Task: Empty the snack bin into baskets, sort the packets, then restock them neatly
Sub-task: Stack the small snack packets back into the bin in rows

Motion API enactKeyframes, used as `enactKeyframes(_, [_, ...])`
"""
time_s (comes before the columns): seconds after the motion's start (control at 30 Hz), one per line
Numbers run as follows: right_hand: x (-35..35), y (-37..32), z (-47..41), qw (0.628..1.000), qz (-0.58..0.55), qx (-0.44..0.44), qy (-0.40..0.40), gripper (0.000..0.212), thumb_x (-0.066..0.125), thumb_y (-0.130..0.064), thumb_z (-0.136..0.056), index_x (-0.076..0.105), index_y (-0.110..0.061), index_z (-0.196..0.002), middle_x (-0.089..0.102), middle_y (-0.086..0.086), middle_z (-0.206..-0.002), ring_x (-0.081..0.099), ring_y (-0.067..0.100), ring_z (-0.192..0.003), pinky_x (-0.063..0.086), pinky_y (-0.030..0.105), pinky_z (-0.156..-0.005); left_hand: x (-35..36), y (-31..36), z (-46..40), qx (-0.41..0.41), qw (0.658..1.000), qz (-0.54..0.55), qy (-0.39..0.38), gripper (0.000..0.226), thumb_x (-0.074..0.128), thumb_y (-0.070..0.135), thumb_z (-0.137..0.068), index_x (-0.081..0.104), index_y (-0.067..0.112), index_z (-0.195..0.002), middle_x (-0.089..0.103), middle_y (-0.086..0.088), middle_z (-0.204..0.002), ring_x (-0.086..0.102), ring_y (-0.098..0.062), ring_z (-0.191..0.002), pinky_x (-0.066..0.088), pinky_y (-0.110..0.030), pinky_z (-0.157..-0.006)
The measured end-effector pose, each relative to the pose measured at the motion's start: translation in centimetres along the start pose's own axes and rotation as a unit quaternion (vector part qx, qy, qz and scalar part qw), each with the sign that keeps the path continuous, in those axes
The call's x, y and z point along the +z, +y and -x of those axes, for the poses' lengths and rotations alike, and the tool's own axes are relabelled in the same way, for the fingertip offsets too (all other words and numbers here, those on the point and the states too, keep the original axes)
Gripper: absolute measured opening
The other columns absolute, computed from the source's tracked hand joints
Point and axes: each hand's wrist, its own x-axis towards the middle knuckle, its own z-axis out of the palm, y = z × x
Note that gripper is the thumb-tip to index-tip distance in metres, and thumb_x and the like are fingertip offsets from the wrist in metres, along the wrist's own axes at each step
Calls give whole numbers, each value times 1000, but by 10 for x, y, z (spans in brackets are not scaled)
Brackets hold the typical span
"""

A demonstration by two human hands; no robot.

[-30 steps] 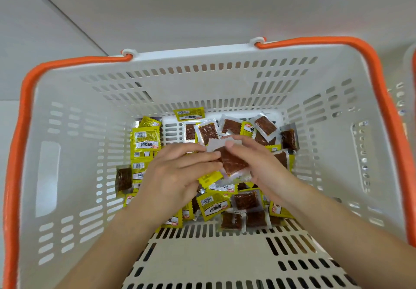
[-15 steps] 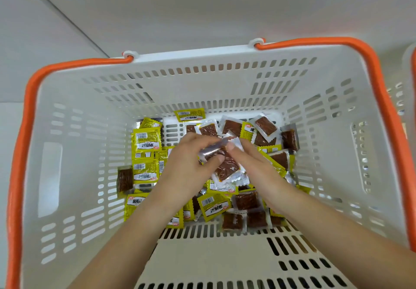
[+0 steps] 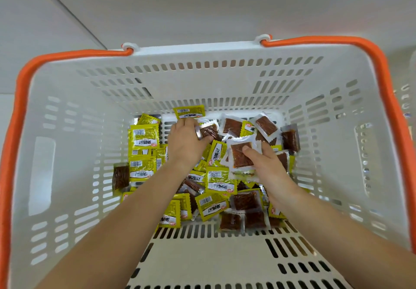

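Both my hands reach down into a white slotted basket (image 3: 74, 158) with orange handles. Its floor is covered with several small snack packets, some yellow (image 3: 144, 136), some clear with brown contents (image 3: 265, 125). My left hand (image 3: 185, 141) is near the back of the pile and its fingers pinch a clear brown packet (image 3: 209, 131). My right hand (image 3: 264, 164) holds a small stack of clear brown packets (image 3: 239, 157), with the thumb lying across the top one.
A second basket's edge (image 3: 407, 99) shows at the far right. The basket's near floor (image 3: 202, 259) holds no packets. Pale flat surfaces lie behind the basket.
My hands were together over one brown packet. They have parted: the left has moved back to a packet at the rear, and the right keeps the stack, now a little to the right.
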Motion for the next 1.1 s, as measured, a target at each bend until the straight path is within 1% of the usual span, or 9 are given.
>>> enactKeyframes(0.1, [-1, -1, -1, 1000, 3, -8, 0, 59, 51, -28, -98, 23, -22, -150, 51, -15, -121, 41, 14, -123, 30, 35, -105, -5, 4, 8, -46, 984, 168, 37, 21, 71, 23, -84, 55, 13, -93, 61, -2, -87, 59, -25, -87, 41, -30, -68])
enactKeyframes(0.27, [-1, -13, 6, 999, -3, -28, 17, 50, 45, -26, -100, 28, -24, -146, 49, -8, -116, 41, 14, -109, 30, 31, -90, -32, -5, 21, -58, 966, 239, 80, 8, 59, 11, -92, 57, 10, -100, 61, -4, -85, 55, -19, -72, 37, -13, -53])
enactKeyframes(0.4, [0, -31, 19, 998, 35, -52, 0, 58, 46, -30, -99, 20, -25, -150, 37, -5, -147, 36, 21, -134, 28, 31, -93, -75, 3, 43, -75, 952, 295, 41, 7, 58, 9, -93, 55, 16, -94, 62, 4, -80, 57, -11, -76, 41, -17, -64])
enactKeyframes(0.57, [-1, -68, 78, 988, 60, -128, -63, 56, 47, -30, -98, 25, -24, -150, 32, -11, -147, 28, 15, -139, 25, 28, -97, -153, 48, 97, -43, 894, 410, -177, 14, 61, 10, -90, 67, 6, -102, 72, -9, -100, 68, -20, -94, 53, -30, -88])
enactKeyframes(0.67, [2, -94, 128, 976, 80, -185, -81, 33, 45, -27, -98, 45, -22, -131, 50, -16, -130, 44, 16, -125, 35, 29, -93, -186, 85, 128, -24, 907, 392, -152, 20, 62, 14, -91, 64, -4, -99, 68, -13, -94, 65, -21, -88, 52, -30, -83])
enactKeyframes(0.73, [2, -113, 165, 967, 78, -225, -85, 20, 42, -29, -99, 48, -26, -118, 54, -13, -115, 51, 12, -109, 38, 24, -77, -208, 113, 152, -17, 902, 411, -128, 16, 60, 16, -92, 59, 0, -92, 64, -18, -95, 61, -24, -85, 51, -37, -81])
enactKeyframes(0.87, [-10, -149, 232, 940, 98, -309, -104, 55, 53, -40, -93, 30, -30, -142, 43, -13, -128, 42, 5, -115, 32, 25, -88, -248, 162, 193, 14, 907, 416, -60, 46, 70, 35, -84, 51, 12, -119, 63, -10, -115, 63, -27, -101, 50, -41, -95])
enactKeyframes(1.0, [-16, -182, 277, 912, 152, -369, -93, 63, 57, -17, -93, 24, -24, -146, 48, -3, -126, 49, 10, -100, 39, 10, -65, -280, 195, 223, 8, 851, 517, -92, 13, 50, 16, -98, 57, 5, -95, 59, -6, -62, 58, -9, -44, 45, -16, -45])
enactKeyframes(1.1, [-13, -201, 301, 898, 159, -400, -95, 68, 61, -9, -91, 22, -14, -146, 51, -1, -123, 56, 12, -93, 44, 4, -59, -295, 212, 235, 23, 815, 572, -90, 26, 41, 14, -101, 58, 10, -82, 62, 4, -50, 57, -3, -38, 40, -15, -38])
